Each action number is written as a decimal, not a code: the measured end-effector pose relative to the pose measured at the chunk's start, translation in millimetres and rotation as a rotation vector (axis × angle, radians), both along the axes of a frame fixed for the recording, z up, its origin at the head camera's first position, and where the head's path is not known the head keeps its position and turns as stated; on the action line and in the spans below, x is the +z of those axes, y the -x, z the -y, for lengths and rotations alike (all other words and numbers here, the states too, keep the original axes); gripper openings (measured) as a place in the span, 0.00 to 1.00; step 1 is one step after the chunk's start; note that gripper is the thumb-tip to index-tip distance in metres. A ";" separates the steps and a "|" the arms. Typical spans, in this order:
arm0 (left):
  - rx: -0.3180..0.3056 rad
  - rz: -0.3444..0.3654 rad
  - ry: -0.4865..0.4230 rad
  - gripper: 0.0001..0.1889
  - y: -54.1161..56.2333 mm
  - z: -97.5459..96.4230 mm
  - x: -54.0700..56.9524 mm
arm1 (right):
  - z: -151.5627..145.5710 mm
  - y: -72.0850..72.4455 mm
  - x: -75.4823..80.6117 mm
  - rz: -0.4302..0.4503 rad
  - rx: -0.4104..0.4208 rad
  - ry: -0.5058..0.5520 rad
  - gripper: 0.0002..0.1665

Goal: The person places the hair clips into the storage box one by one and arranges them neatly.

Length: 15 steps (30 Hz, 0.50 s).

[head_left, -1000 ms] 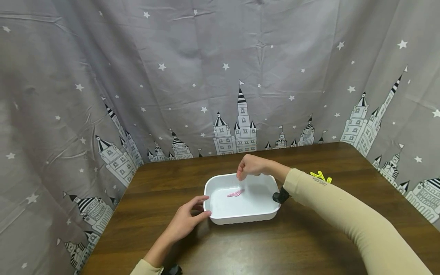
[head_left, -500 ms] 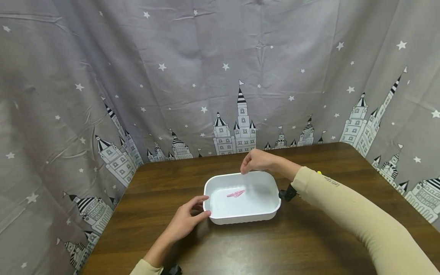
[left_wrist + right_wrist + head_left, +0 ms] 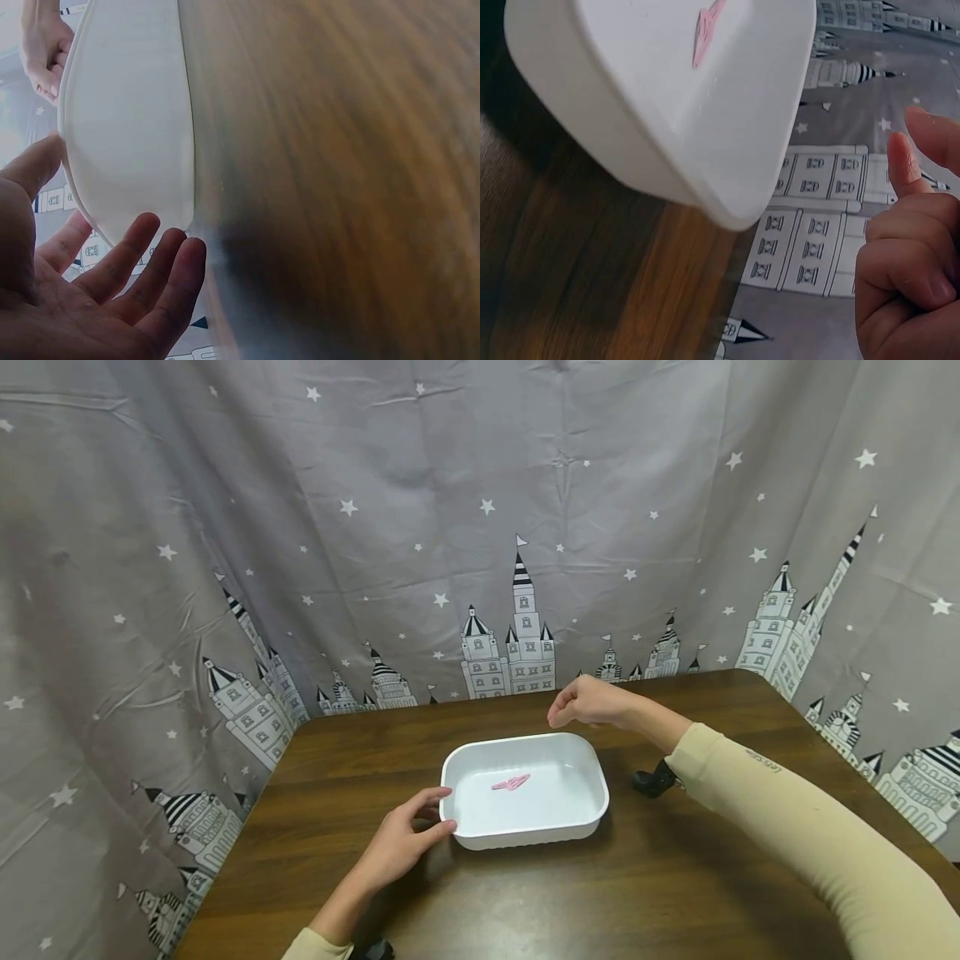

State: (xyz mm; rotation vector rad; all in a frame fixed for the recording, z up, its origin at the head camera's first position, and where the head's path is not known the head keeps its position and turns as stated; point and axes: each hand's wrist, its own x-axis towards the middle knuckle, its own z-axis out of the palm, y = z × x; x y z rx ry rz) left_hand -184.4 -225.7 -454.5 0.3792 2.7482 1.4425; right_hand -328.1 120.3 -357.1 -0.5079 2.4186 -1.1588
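A white plastic tray [image 3: 562, 793] stands on the wooden table, with pink hair clips [image 3: 512, 782] lying on its floor, left of the middle. At the tray's left end is my left hand [image 3: 401, 839]; its thumb and fingertips touch the rim and outer wall, fingers spread and relaxed. My right hand [image 3: 592, 702] is above the table, just beyond the tray's far right corner. In the right wrist view its thumb and index finger [image 3: 907, 163] stand apart with nothing between them, the other fingers curled loosely.
The dark wooden table [image 3: 337, 793] carries the tray. Behind it hangs a grey curtain [image 3: 375, 568] printed with castles and stars. My right sleeve [image 3: 787, 810] reaches across the table's right side. A black wrist camera [image 3: 654, 779] sits under that wrist.
My right hand has moved up and right, from over the tray to past its far right corner. The yellow clips on the right are now hidden behind the sleeve. The left hand stays put.
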 end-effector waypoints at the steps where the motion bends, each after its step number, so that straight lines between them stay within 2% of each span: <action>1: 0.002 -0.001 0.002 0.25 0.2 0.4 -0.3 | -2.7 -0.3 0.2 -0.002 -0.007 0.001 0.10; 9: 0.006 0.006 0.021 0.25 0.0 0.9 -1.2 | -27.0 -1.7 -2.8 -0.009 -0.045 0.000 0.12; 15: 0.012 -0.002 0.028 0.25 0.4 0.1 -1.4 | -47.2 -6.1 -5.9 -0.050 -0.076 -0.030 0.14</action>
